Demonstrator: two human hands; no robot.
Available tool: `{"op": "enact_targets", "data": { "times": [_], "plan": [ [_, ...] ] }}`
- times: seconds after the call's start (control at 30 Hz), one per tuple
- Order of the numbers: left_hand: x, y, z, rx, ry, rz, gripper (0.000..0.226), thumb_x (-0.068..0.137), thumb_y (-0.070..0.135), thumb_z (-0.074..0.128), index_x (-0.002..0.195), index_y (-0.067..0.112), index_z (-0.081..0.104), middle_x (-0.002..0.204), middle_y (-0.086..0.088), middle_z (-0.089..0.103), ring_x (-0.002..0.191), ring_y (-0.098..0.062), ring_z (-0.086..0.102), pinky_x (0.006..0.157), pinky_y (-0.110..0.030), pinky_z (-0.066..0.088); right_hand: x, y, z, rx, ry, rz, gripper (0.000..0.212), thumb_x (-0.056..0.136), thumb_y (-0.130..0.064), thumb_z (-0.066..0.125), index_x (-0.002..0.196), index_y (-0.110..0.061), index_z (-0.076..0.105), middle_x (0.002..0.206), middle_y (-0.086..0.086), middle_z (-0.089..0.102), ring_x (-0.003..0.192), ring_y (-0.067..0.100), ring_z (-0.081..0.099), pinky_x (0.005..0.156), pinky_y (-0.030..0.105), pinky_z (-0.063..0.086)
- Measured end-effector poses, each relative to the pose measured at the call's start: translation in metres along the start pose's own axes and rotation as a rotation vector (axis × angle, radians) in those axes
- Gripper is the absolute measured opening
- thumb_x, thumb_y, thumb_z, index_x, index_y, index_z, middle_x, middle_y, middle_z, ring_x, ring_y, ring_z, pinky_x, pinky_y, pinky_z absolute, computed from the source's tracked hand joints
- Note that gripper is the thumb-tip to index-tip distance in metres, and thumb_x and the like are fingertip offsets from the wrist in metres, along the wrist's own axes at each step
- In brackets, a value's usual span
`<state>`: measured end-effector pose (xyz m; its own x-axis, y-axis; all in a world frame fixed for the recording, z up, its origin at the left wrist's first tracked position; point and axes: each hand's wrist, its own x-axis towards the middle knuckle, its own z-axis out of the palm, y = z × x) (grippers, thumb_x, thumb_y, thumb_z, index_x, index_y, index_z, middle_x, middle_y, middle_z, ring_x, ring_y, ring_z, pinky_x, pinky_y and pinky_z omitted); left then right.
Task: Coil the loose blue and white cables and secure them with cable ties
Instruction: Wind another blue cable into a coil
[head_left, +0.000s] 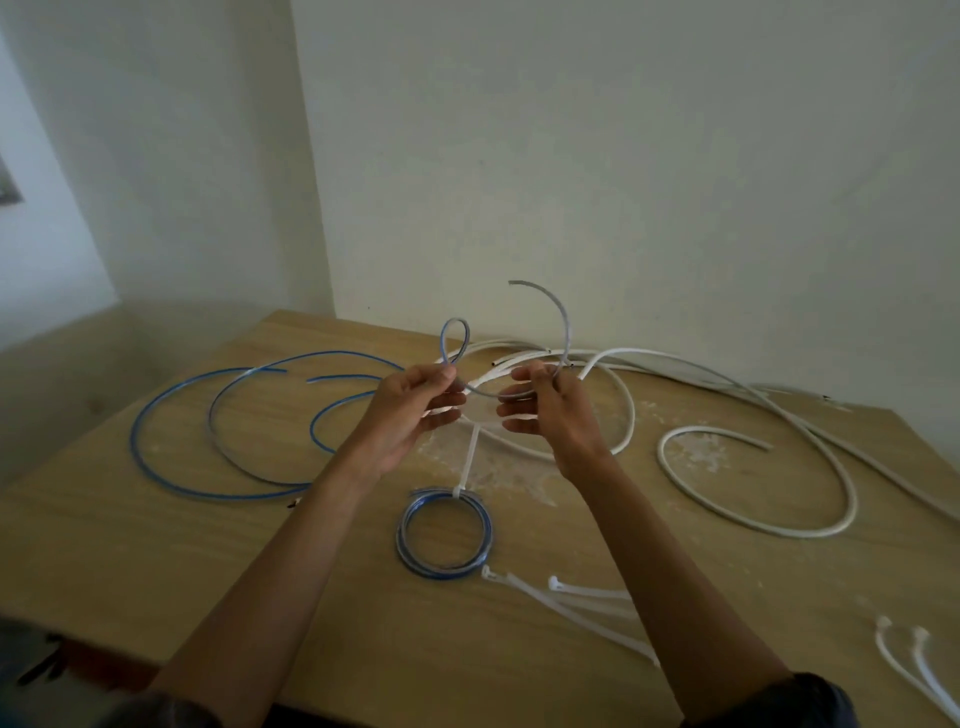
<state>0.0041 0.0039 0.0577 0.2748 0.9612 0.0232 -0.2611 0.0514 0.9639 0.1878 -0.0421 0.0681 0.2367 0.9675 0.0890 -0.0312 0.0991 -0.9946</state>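
Above the wooden worktop (156, 545), left hand (415, 410) and right hand (553, 415) are each pinching a short, curling grey-blue cable (484, 393), just beyond the tied blue coil (410, 551); loose white cables (841, 483) are lying right of the coil.

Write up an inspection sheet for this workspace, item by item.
Surface: wooden table, with a pale scuffed patch in the middle.
Job's things: one blue coil lies finished and bound with a white tie; spare cable ties lie beside it, with more at the right edge.
Clutter: nothing seen.
Hands: the left hand and right hand each pinch a short bluish cable above the table.
Cables: loose blue cables lie uncoiled on the left and white cables uncoiled on the right.
Surroundings: plain wall.
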Motion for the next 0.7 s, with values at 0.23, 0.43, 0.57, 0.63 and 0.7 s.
{"op": "enact_targets", "data": {
  "times": [0.23,0.43,0.57,0.63,0.7],
  "plan": [
    [0.022,0.011,0.016,-0.16,-0.059,-0.251,0.076,0.083,0.064,0.065,0.123,0.0,0.061,0.113,-0.017,0.072,0.092,-0.026,0.072,0.074,-0.039,0.061,0.005,-0.03,-0.048,-0.134,0.038,-0.106,0.035,0.11,-0.033,0.039,0.109,-0.008,0.063,0.062,0.004,0.067,0.051,0.019,0.064,0.048,0.027,0.051],
    [0.06,0.019,0.032,-0.456,-0.058,-0.347,0.03,0.098,0.03,0.062,0.103,0.0,0.061,0.086,-0.011,0.068,0.075,-0.02,0.07,0.064,-0.032,0.062,0.007,-0.027,-0.076,-0.248,0.141,-0.178,0.036,0.111,-0.031,0.037,0.106,-0.009,0.065,0.048,0.001,0.051,0.036,0.008,0.04,0.037,0.021,0.032],
    [0.072,0.03,0.039,-0.312,-0.012,-0.254,0.03,0.105,0.02,0.051,0.077,0.009,0.055,0.071,-0.007,0.057,0.062,-0.017,0.065,0.055,-0.029,0.059,0.008,-0.01,-0.098,-0.22,0.256,-0.166,0.036,0.111,-0.03,0.036,0.102,-0.012,0.067,0.047,0.0,0.052,0.036,0.008,0.041,0.038,0.02,0.033],
    [0.075,0.042,0.048,-0.137,-0.004,-0.194,0.028,0.106,0.015,0.049,0.08,0.006,0.056,0.074,-0.009,0.061,0.065,-0.02,0.07,0.055,-0.031,0.06,0.007,-0.001,-0.104,-0.195,0.333,-0.184,0.036,0.111,-0.029,0.036,0.1,-0.012,0.066,0.047,0.001,0.052,0.036,0.006,0.043,0.038,0.02,0.034],
    [0.077,0.057,0.059,0.028,0.004,-0.109,0.024,0.105,0.007,0.05,0.082,0.002,0.054,0.08,-0.013,0.063,0.06,-0.02,0.073,0.054,-0.033,0.062,0.006,0.006,-0.105,-0.198,0.41,-0.206,0.035,0.111,-0.027,0.034,0.098,-0.015,0.065,0.046,0.0,0.052,0.036,0.005,0.044,0.039,0.019,0.036]
  ]
}}
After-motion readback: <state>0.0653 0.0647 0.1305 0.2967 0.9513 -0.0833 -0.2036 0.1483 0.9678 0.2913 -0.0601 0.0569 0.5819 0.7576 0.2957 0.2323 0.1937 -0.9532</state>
